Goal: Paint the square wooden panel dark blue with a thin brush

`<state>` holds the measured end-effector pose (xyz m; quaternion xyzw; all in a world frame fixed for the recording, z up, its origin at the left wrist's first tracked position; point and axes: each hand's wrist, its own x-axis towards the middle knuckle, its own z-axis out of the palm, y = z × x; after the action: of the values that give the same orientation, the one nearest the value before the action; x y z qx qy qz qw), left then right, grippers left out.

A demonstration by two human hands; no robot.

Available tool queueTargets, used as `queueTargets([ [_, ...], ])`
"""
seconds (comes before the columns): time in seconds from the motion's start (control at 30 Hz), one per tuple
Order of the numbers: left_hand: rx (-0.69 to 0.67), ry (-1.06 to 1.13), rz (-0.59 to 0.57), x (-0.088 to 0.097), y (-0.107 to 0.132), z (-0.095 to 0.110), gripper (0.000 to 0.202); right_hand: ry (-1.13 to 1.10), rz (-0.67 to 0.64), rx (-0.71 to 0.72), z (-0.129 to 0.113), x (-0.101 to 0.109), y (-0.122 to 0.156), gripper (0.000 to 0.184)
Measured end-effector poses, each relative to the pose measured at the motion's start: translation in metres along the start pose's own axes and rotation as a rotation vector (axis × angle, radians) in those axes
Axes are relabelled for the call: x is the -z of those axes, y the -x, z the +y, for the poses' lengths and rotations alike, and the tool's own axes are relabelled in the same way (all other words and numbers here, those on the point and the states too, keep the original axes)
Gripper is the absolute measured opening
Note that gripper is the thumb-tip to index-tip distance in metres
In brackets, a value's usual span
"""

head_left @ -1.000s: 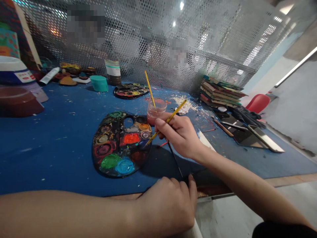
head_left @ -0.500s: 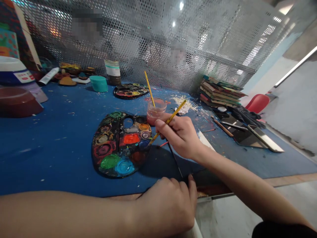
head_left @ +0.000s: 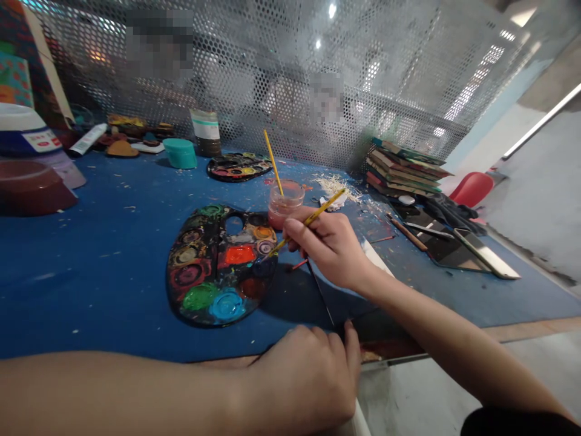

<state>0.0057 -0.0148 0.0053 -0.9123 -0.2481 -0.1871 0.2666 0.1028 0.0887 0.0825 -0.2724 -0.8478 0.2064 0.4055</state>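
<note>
A yellow paintbrush [head_left: 324, 207] is pinched in my right hand [head_left: 333, 248], its tip down in the dark blue well at the right side of the black paint palette [head_left: 211, 248]. Bright red, green and light blue paint fills other wells. My left hand [head_left: 308, 375] lies at the table's front edge, fingers curled under; whatever they hold is hidden. Just beyond it, a thin dark brush [head_left: 321, 293] lies on the table. Behind my right hand stands a clear cup [head_left: 285, 203] of pinkish water with another yellow brush [head_left: 273, 160] leaning in it.
A second palette [head_left: 239, 166], a teal tub [head_left: 180, 153] and a jar [head_left: 206, 133] stand further back. Large paint containers [head_left: 34, 188] are at left. A stack of boards [head_left: 403, 169], a tablet [head_left: 447, 242] and a phone [head_left: 488, 253] lie right. A perforated metal screen [head_left: 272, 72] borders the back.
The brush in my right hand has tilted lower and its tip has shifted slightly left, further into the dark blue well. My left hand has stayed almost still.
</note>
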Motion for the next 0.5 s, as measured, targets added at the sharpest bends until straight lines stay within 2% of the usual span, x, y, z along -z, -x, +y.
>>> queueTargets([
  [0.17,0.026,0.001,0.041,0.0003,-0.0012,-0.0001,0.036,-0.028,0.056,-0.013,0.0017,-0.0003,0.0006,0.037],
  [0.33,0.016,0.001,0.024,0.0018,-0.0015,-0.0004,0.037,-0.059,0.013,0.016,0.0007,0.0010,-0.0003,0.034],
  [0.5,0.008,0.005,0.018,0.0015,-0.0017,-0.0006,0.036,-0.030,0.050,0.032,-0.0005,0.0010,0.0009,0.033],
])
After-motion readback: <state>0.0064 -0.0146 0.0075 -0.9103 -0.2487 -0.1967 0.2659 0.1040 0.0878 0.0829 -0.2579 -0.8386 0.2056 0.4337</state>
